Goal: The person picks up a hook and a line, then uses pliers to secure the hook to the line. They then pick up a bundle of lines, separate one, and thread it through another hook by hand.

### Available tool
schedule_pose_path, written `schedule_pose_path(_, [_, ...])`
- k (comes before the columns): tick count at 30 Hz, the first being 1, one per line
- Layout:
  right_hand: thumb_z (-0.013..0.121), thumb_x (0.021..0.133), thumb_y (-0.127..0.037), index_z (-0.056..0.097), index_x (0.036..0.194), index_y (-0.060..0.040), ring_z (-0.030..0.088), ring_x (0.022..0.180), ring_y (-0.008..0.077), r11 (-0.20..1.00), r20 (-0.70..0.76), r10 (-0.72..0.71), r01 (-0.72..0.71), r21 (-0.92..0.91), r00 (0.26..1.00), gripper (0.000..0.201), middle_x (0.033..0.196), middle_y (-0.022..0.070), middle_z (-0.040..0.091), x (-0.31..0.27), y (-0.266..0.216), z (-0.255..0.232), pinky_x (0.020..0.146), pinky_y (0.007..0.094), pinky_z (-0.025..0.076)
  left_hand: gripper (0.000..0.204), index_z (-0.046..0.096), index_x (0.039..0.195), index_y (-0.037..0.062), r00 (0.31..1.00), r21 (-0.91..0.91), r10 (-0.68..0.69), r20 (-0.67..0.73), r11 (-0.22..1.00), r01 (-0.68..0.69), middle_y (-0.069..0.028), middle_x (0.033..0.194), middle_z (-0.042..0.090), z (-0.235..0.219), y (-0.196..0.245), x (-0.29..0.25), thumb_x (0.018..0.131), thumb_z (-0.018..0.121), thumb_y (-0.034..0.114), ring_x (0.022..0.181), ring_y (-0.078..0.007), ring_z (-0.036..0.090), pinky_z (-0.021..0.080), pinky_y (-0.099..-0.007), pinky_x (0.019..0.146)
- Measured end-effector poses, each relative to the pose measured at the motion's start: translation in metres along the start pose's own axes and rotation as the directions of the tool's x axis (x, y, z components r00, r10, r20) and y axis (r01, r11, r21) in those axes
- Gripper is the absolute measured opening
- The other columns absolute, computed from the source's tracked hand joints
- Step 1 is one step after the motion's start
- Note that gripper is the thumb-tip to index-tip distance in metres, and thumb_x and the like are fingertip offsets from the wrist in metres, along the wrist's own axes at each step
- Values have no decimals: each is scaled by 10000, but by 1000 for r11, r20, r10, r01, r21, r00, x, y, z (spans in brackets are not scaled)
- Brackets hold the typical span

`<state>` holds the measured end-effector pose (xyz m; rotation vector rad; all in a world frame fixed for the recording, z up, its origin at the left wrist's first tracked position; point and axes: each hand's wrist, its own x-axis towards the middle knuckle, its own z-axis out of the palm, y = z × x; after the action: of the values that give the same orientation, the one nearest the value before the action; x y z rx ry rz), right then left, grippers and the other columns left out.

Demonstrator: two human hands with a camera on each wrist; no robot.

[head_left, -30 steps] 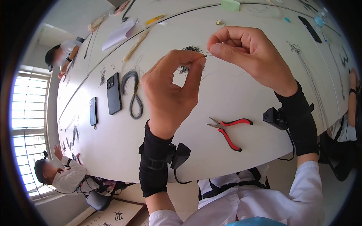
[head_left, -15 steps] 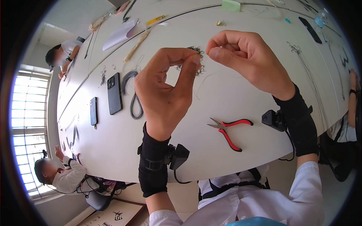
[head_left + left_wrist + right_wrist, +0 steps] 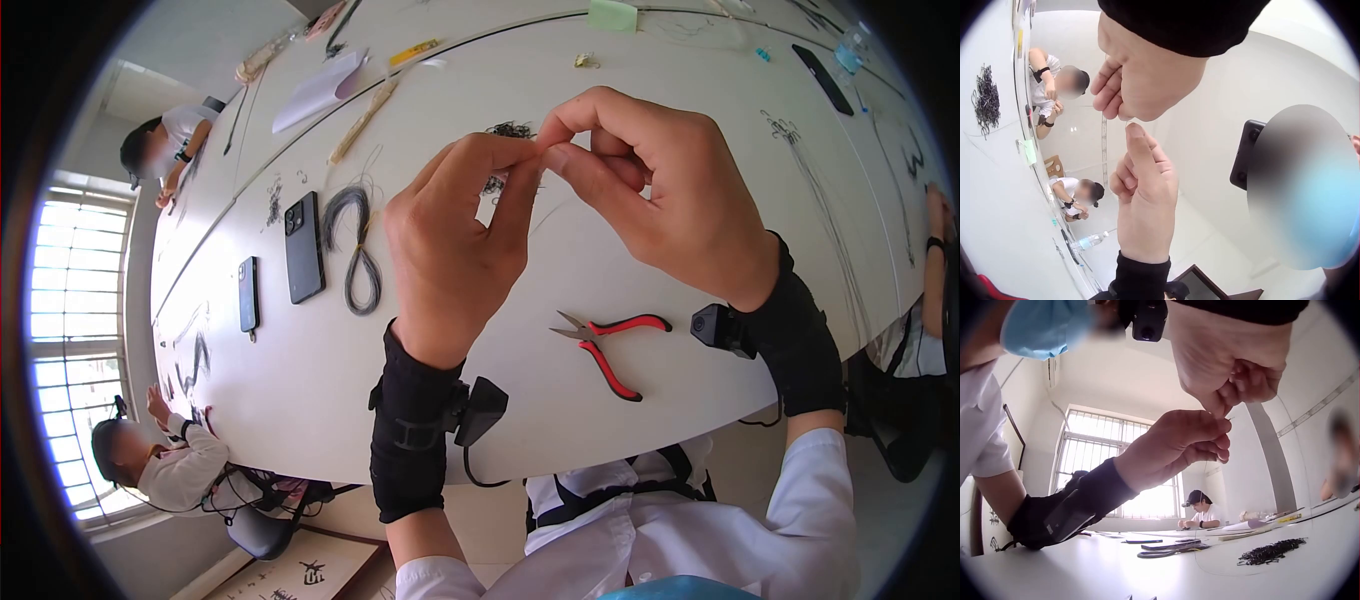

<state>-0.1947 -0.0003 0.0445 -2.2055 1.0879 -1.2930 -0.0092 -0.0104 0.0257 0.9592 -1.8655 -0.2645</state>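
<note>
In the head view my left hand point(image 3: 455, 240) and right hand point(image 3: 670, 180) meet at the fingertips above the table. My left thumb and index finger pinch a tiny fish hook, mostly hidden by the fingers; a thin metal tip point(image 3: 1231, 417) shows in the right wrist view. Between my right thumb and index finger is a fine fishing line point(image 3: 1304, 456), whose loose lengths hang from the hands toward the table. Beyond the fingertips lies a pile of small dark hooks point(image 3: 1271, 551), partly covered by the hands in the head view.
Red-handled pliers point(image 3: 605, 355) lie spread near the table's front edge. To the left are a coil of dark line point(image 3: 362, 270) and two phones, one larger point(image 3: 304, 248). Hooks with long lines point(image 3: 785, 128) lie at right. Other people sit around the table.
My hands drew apart slightly, the left shifting left and back. Now the right hand has come in, and its fingertips meet the left hand's.
</note>
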Motion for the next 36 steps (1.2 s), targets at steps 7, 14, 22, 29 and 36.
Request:
schedule_pose_path(7, [672, 990, -179, 691, 1017, -32, 313, 570, 16, 965, 135, 195, -214, 148, 971, 150, 627, -83, 372, 7, 8, -14, 529, 219, 259, 99, 687, 915, 28, 997, -16, 46, 65, 999, -45, -94, 834, 724, 0, 1, 0, 853, 747, -20, 706, -221, 698, 539, -287, 659])
schedule_pose_path(14, [708, 955, -230, 712, 988, 5, 383, 532, 48, 944, 209, 308, -325, 53, 928, 237, 589, -39, 436, 10, 10, -26, 498, 240, 319, 81, 688, 988, -57, 988, -148, -102, 117, 982, 119, -88, 896, 738, -6, 3, 1, 913, 711, -36, 823, -130, 684, 540, -261, 813])
schedule_pose_path(22, [713, 953, -246, 728, 1006, 5, 463, 584, 35, 922, 189, 280, -318, 220, 941, 257, 641, -23, 568, 9, 26, -15, 528, 227, 356, 65, 682, 985, -62, 978, -182, -129, 163, 971, 158, -98, 905, 732, -9, 7, 1, 927, 698, -35, 831, -135, 683, 542, -264, 816])
schedule_pose_path(29, [685, 965, -244, 705, 1005, -1, 480, 569, 31, 893, 219, 272, -330, 305, 937, 248, 634, -15, 599, 8, 26, -12, 527, 212, 361, 74, 678, 998, -72, 959, -323, -218, 180, 908, 267, -106, 892, 725, -9, 15, 2, 943, 688, -23, 830, -143, 682, 539, -261, 809])
schedule_pose_path(36, [675, 971, -240, 700, 992, -5, 467, 559, 22, 889, 126, 253, -282, 360, 959, 238, 634, -25, 596, 6, 28, -4, 518, 217, 346, 116, 681, 1006, -75, 949, -455, -256, 184, 833, 313, -106, 868, 716, -11, 13, 3, 965, 694, 32, 815, -136, 676, 531, -251, 791])
